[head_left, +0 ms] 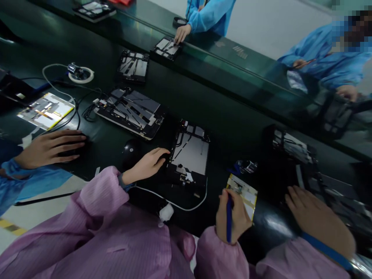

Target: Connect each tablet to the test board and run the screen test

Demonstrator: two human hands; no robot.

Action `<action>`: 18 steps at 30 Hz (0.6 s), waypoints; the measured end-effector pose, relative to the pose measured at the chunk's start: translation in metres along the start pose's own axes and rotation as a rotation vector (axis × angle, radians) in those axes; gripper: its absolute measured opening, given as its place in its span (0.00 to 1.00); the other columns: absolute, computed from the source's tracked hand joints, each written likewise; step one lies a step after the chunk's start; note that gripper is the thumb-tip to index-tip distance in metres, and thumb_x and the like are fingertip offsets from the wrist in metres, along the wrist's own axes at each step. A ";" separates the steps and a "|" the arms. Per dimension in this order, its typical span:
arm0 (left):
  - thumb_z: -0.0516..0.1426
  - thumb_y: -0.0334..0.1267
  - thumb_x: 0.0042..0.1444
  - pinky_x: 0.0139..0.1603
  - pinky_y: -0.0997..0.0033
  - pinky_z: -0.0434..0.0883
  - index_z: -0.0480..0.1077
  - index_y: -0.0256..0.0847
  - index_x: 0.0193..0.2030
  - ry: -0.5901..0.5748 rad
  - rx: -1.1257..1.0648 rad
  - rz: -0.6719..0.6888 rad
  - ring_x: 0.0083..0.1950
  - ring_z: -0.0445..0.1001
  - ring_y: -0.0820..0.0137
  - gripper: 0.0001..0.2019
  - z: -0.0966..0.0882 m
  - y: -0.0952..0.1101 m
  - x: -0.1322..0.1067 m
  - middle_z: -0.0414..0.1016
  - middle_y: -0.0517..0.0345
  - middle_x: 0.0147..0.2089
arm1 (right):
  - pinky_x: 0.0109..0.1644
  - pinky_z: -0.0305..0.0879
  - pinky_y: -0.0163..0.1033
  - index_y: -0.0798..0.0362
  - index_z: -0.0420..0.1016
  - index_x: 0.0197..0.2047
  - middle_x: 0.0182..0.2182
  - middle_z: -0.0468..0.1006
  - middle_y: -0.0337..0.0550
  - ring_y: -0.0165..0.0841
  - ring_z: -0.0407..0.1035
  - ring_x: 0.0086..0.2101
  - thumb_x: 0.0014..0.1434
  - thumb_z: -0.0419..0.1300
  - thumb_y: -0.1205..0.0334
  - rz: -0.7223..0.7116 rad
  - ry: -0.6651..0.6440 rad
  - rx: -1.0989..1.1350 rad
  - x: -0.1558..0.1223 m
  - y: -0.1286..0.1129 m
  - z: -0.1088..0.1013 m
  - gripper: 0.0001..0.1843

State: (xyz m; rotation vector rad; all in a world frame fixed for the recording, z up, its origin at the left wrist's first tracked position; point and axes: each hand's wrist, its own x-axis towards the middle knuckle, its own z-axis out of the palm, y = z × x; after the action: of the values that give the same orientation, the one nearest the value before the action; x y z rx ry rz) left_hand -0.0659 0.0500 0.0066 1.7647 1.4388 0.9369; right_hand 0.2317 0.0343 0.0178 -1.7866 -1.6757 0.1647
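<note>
My left hand (148, 166), in a pink sleeve, reaches to the left edge of an opened tablet (190, 153) with its inner parts bare. Its fingers are stretched out, thumb apart from them; whether they touch the tablet I cannot tell. A black computer mouse (131, 151) sits just behind that wrist. In my right hand (236, 215) a blue pen-like tool (229, 221) stands upright, fingers wrapped round it. That hand rests over the lower left part of a pale, flat panel with yellow edges (250, 195), which it partly hides.
Other opened tablets (130, 110) lie across the dark bench. A white cable (186, 209) loops before me. Co-workers' hands rest nearby, left (50, 148) and right (318, 221). Another hand (182, 34) works on a tablet behind. A coil with cables (81, 75) stands left.
</note>
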 end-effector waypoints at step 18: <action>0.56 0.39 0.58 0.66 0.70 0.56 0.50 0.55 0.67 0.177 -0.884 -0.590 0.70 0.51 0.69 0.31 0.057 0.039 0.024 0.48 0.63 0.72 | 0.56 0.62 0.52 0.60 0.63 0.59 0.51 0.72 0.56 0.45 0.65 0.51 0.61 0.49 0.55 -0.023 -0.348 0.105 0.027 -0.013 0.040 0.26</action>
State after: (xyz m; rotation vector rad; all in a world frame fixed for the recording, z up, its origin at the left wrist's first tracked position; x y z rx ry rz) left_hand 0.0058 0.0636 0.0122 0.5845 1.2388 1.1553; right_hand 0.2048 0.0740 0.0037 -1.7318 -1.8850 0.5711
